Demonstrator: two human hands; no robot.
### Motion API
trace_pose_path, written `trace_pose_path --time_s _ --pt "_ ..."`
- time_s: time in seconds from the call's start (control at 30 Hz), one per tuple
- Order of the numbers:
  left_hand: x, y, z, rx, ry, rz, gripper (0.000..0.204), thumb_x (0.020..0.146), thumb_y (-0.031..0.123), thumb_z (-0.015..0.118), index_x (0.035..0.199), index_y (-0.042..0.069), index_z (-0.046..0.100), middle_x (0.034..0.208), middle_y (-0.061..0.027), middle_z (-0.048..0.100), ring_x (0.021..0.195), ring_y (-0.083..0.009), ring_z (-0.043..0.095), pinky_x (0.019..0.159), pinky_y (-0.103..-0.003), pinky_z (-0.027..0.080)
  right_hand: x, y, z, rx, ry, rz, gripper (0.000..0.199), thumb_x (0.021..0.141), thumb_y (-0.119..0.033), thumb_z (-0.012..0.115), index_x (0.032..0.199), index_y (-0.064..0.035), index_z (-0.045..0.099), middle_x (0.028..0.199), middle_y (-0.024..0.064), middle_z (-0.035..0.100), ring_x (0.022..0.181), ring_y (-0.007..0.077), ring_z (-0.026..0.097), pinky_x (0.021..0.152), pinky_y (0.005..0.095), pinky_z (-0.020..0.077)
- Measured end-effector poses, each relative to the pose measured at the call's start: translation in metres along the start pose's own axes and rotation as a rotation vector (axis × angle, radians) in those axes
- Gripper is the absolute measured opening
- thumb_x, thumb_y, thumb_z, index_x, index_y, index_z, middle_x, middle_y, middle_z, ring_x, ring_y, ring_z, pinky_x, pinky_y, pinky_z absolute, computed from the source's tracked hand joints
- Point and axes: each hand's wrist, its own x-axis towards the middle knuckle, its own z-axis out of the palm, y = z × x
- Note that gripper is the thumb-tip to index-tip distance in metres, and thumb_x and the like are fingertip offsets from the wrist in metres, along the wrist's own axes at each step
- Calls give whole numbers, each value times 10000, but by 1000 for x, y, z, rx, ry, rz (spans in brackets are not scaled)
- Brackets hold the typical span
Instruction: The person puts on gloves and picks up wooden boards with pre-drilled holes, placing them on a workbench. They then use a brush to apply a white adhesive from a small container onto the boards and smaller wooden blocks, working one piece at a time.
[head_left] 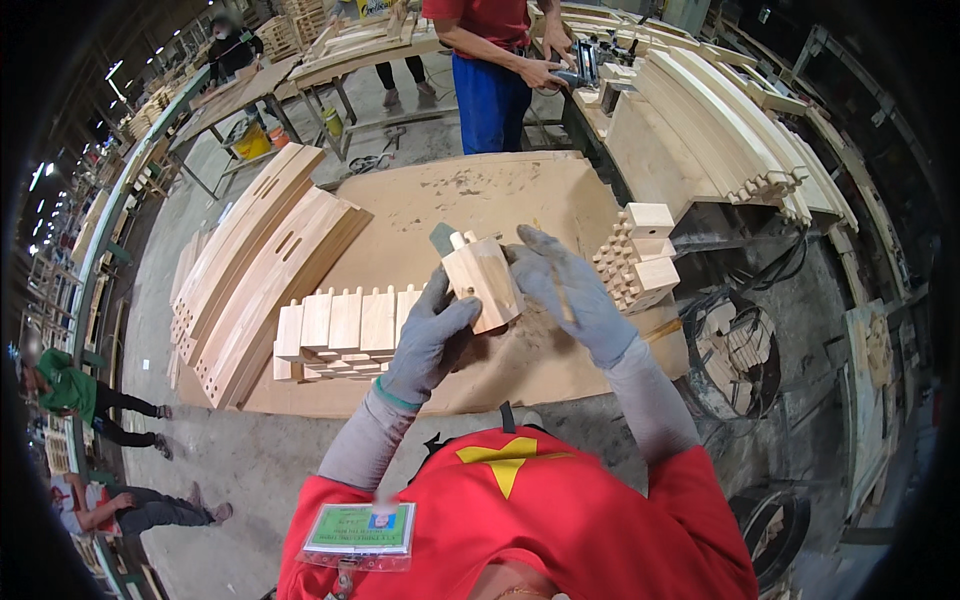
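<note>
A pale wooden block [484, 284] with short dowels on its far end and a dark hole in its face is gripped by my left hand [432, 330], in a grey glove. My right hand [575, 290], gloved too, is beside the block's right side with fingers stretched out; whether it touches the block I cannot tell. A narrow tan mark or strip shows across that glove. Just beyond the block lies a grey-green piece [441, 238], partly hidden. Left of my left hand, a row of similar doweled blocks [345, 322] is stacked on the cardboard-covered table [470, 190].
Long curved wooden boards [275, 250] with slots lie at the table's left. More doweled blocks [638, 258] are stacked at its right. Across the table, a person in red [490, 60] handles a power tool near curved rails [730, 120]. A round bin [735, 350] holds wood scraps.
</note>
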Motion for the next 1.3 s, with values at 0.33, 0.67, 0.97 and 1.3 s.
trace_pose_path --time_s 0.33,0.67,0.97,1.3 --pt "29 78 -50 1086 139 247 699 767 196 676 1344 10 328 1285 -175 447 1169 -301 454 993 -413 365 186 77 -84 -551 380 185 730 595 -358 802 1126 50 509 1054 182 612 893 258 625 767 325 493" --pt "-1 42 -51 2184 -325 -8 1037 522 412 786 1364 81 281 1317 -188 359 1203 -412 350 1021 -525 241 215 256 -114 -1181 457 595 641 761 -369 618 1213 36 411 1015 205 608 971 307 607 817 402 483" --pt "-10 62 -53 1818 51 111 915 546 187 777 1336 98 324 1225 -151 451 1123 -326 452 950 -432 363 191 79 -61 100 503 -79 439 922 -383 437 1208 -59 517 928 91 609 746 157 596 614 265 511" --pt "-70 40 -111 679 317 295 952 611 211 740 1391 18 229 1404 -123 296 1249 -229 362 1012 -369 340 38 58 -41 262 208 229 198 743 5 658 903 51 551 844 129 599 703 163 623 637 259 555"
